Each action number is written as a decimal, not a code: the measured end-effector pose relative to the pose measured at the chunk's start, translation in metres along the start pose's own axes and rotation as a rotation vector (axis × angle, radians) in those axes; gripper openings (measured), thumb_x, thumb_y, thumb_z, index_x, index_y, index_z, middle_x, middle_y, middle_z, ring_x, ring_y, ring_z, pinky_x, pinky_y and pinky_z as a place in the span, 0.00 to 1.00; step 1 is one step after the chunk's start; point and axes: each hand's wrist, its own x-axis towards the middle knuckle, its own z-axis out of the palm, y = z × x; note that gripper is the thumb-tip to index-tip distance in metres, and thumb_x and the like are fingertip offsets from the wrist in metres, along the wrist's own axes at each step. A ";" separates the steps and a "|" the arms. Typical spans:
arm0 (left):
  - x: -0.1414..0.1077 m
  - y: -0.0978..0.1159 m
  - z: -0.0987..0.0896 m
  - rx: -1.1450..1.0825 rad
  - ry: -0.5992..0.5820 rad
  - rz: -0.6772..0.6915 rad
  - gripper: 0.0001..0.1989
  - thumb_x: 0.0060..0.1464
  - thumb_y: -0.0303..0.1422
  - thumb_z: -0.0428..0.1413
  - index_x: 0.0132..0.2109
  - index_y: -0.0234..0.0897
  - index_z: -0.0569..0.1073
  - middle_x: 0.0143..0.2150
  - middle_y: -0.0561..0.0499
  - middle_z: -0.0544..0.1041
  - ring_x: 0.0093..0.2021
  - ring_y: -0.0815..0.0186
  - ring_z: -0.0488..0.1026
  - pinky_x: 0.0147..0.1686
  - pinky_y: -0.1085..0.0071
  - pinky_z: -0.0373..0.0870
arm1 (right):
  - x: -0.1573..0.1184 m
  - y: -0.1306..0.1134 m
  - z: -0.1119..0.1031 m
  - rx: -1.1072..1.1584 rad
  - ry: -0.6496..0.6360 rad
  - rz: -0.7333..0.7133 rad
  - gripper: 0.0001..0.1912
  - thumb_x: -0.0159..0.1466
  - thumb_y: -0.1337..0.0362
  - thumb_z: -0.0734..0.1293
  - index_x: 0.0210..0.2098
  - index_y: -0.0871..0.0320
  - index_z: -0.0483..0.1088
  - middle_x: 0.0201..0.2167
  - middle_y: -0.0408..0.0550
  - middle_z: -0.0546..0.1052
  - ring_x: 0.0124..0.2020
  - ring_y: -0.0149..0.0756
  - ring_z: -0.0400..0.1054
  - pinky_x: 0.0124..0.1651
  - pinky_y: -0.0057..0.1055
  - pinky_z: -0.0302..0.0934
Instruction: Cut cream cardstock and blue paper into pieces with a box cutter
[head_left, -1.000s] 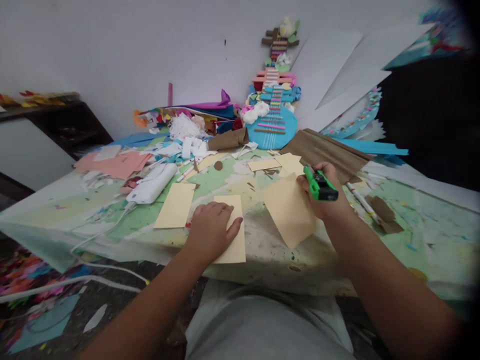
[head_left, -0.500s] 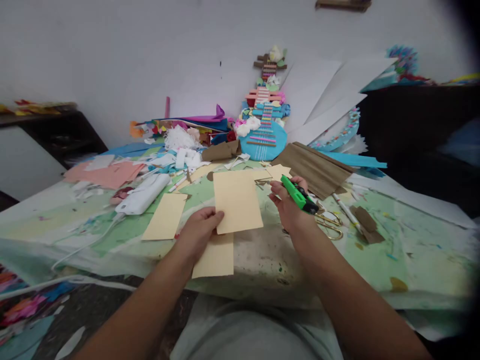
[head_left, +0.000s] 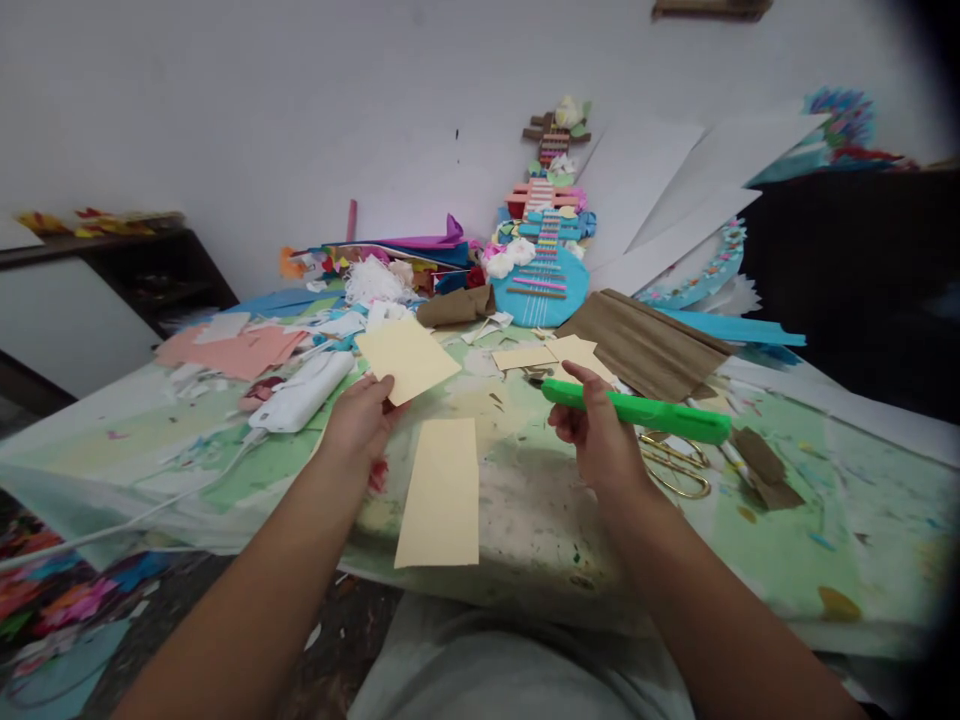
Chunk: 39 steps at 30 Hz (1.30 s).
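Between the thumb and fingers of my left hand [head_left: 362, 418] is a cream sheet of card [head_left: 406, 360], tilted above the left-middle of the table. My right hand [head_left: 600, 425] grips a bright green utility knife [head_left: 637, 408], its tip pointing left and its body lying across the hand. Flat on the table between my forearms lies a narrower cream card strip [head_left: 441, 495] near the front edge. Smaller cream pieces [head_left: 525, 357] rest beyond my right hand. Gold-handled scissors [head_left: 679, 465] lie just right of my right wrist.
A white power strip [head_left: 304, 390] with a cord lies at left. Brown corrugated card [head_left: 645, 340] sits behind my right hand. A blue paper guitar-like craft [head_left: 544, 285] leans at the wall, beside crumpled white paper [head_left: 375, 283]. The table's front edge [head_left: 525, 600] is close to my lap.
My left hand has carried the cream sheet left and turned it, uncovering the strip below. The knife in my right hand has swung round to lie nearly level.
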 end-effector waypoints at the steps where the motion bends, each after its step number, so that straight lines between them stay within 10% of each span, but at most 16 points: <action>1: 0.004 -0.001 -0.001 0.015 0.007 -0.005 0.03 0.47 0.24 0.52 0.31 0.35 0.68 0.32 0.53 0.74 0.28 0.73 0.71 0.25 0.79 0.70 | 0.000 0.000 -0.001 0.002 0.014 0.018 0.24 0.55 0.47 0.62 0.45 0.56 0.63 0.16 0.39 0.68 0.17 0.27 0.58 0.19 0.24 0.48; 8: 0.009 -0.003 -0.007 0.229 0.008 0.020 0.13 0.48 0.33 0.55 0.42 0.35 0.68 0.44 0.46 0.73 0.38 0.64 0.73 0.37 0.68 0.72 | -0.003 0.000 0.004 -0.193 -0.028 0.043 0.19 0.57 0.49 0.61 0.43 0.52 0.58 0.09 0.32 0.62 0.11 0.25 0.51 0.13 0.20 0.43; 11: -0.013 -0.003 -0.017 0.706 -0.041 0.326 0.22 0.45 0.37 0.58 0.48 0.34 0.68 0.52 0.42 0.69 0.51 0.56 0.66 0.51 0.59 0.61 | -0.005 -0.003 0.007 -0.229 -0.063 0.037 0.18 0.57 0.52 0.62 0.42 0.53 0.56 0.12 0.34 0.66 0.13 0.26 0.56 0.16 0.21 0.49; 15: -0.071 -0.022 -0.043 1.480 -0.672 0.783 0.27 0.50 0.43 0.51 0.55 0.35 0.65 0.56 0.42 0.66 0.58 0.55 0.58 0.56 0.56 0.51 | -0.006 -0.004 0.008 -0.170 0.001 0.031 0.15 0.56 0.57 0.63 0.36 0.53 0.52 0.15 0.34 0.68 0.14 0.25 0.58 0.17 0.21 0.52; 18: -0.109 -0.041 -0.061 1.688 -0.747 0.889 0.36 0.45 0.49 0.53 0.58 0.34 0.60 0.59 0.38 0.60 0.59 0.49 0.55 0.56 0.48 0.45 | -0.005 0.000 0.008 -0.145 -0.016 0.000 0.17 0.53 0.60 0.66 0.34 0.53 0.53 0.16 0.33 0.68 0.15 0.26 0.60 0.17 0.22 0.53; 28: -0.131 -0.040 -0.047 1.266 -0.658 1.299 0.17 0.56 0.23 0.42 0.48 0.41 0.69 0.48 0.48 0.73 0.54 0.62 0.62 0.55 0.58 0.53 | -0.008 0.001 0.008 -0.161 -0.140 -0.093 0.15 0.50 0.63 0.70 0.35 0.53 0.62 0.28 0.41 0.73 0.30 0.32 0.69 0.34 0.31 0.63; 39: -0.150 -0.053 0.000 1.493 -0.905 1.032 0.18 0.56 0.38 0.47 0.52 0.39 0.67 0.53 0.44 0.69 0.50 0.55 0.65 0.47 0.54 0.60 | -0.009 -0.007 -0.008 -0.172 -0.093 -0.111 0.16 0.55 0.52 0.64 0.40 0.53 0.64 0.29 0.43 0.71 0.30 0.31 0.66 0.31 0.30 0.62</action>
